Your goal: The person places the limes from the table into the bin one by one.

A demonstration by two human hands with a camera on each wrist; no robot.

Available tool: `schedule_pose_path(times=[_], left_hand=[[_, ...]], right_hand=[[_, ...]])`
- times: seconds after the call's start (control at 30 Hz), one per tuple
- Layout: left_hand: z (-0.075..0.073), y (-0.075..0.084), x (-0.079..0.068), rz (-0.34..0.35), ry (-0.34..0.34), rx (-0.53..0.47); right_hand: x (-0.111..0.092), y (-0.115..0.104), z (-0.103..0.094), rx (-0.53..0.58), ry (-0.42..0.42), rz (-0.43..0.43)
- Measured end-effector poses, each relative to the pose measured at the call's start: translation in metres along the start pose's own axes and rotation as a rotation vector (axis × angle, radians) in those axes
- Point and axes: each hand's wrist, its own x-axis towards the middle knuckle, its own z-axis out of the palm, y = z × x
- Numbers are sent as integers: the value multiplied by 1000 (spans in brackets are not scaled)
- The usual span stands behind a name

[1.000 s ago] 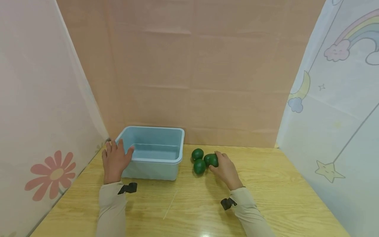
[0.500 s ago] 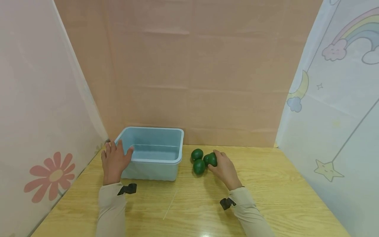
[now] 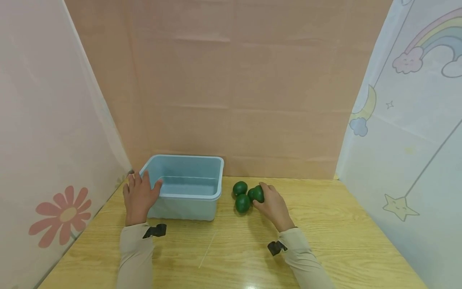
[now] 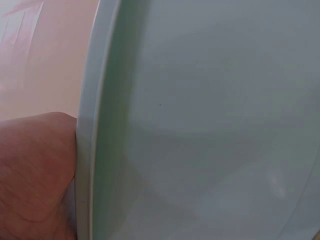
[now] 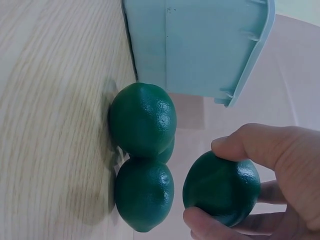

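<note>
My right hand (image 3: 274, 206) pinches a dark green lime (image 5: 220, 187) between thumb and fingers. In the right wrist view this lime is raised above the tabletop, apart from the others. Several more limes lie clustered just left of it, including a front lime (image 3: 242, 204) and a back lime (image 3: 240, 188); another is partly hidden behind the held one in the head view. My left hand (image 3: 140, 198) rests at the left front corner of a light blue plastic bin (image 3: 187, 197), fingers spread along the rim. The left wrist view shows part of that hand beside the bin's rim (image 4: 95, 120).
The bin stands on the wood-grain table (image 3: 245, 257) near the brown back wall (image 3: 231, 92), left of the limes. Patterned side panels bound the table: a left panel (image 3: 61, 132) with a flower and a right panel (image 3: 408, 152) with a rainbow and star.
</note>
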Motion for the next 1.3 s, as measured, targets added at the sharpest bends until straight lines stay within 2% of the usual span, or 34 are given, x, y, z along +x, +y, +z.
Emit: schedule_pose_path(times=[1.3], left_hand=[[1,-2,2,-6,-20,-18]], right_hand=[[1,-16,-5,24,32,-19]])
